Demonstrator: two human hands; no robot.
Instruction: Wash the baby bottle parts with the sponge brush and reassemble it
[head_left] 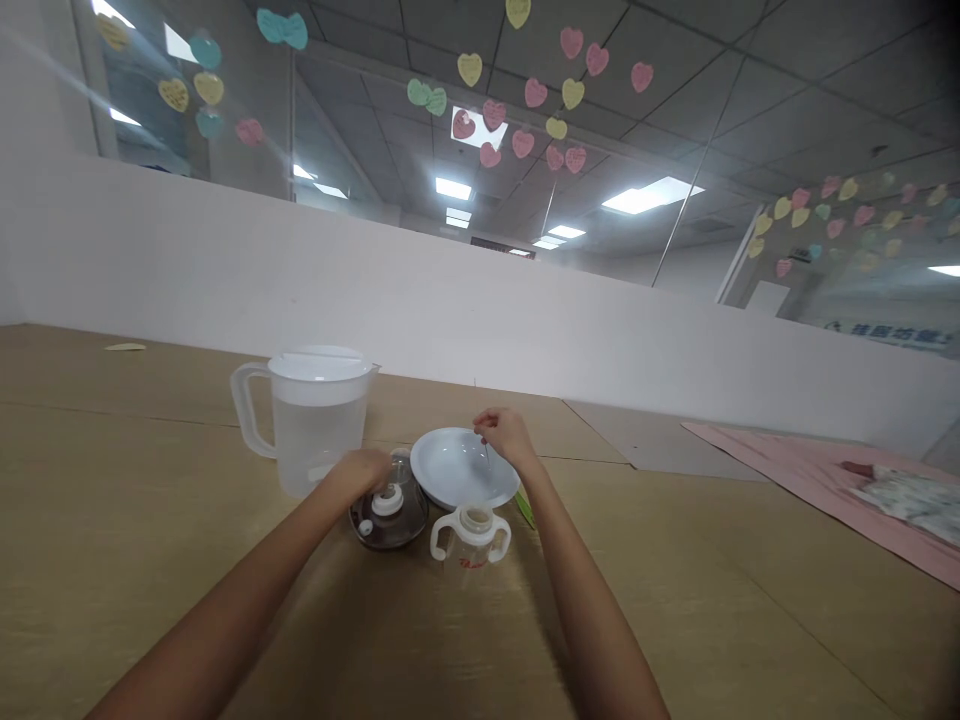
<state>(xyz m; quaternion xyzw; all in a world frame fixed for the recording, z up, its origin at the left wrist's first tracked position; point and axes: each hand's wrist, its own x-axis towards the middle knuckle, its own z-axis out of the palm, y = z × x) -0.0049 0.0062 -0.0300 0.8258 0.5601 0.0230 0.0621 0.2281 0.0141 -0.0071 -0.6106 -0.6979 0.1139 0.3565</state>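
Note:
My left hand [364, 470] is over a round dark tray [409, 530], smeared by motion, so I cannot see how its fingers stand. On the tray lie a white ring-shaped bottle collar [388, 500], a small white piece [365, 527] and a clear cap-like part [401, 465] close to my left fingers. My right hand [504, 435] is pinched closed above a white bowl [442, 485]. From its fingertips a thin stick-like thing [487, 456] hangs down into the bowl; its kind is too fine to tell. A clear baby bottle [472, 540] with two white handles stands upright, uncapped, in front of the bowl.
A lidded translucent pitcher [319, 420] with liquid stands behind my left hand. A green object [525, 510] lies partly under the bowl's right side. Pink cloth [810, 480] covers the table at the right. A low white wall [450, 310] runs along the back.

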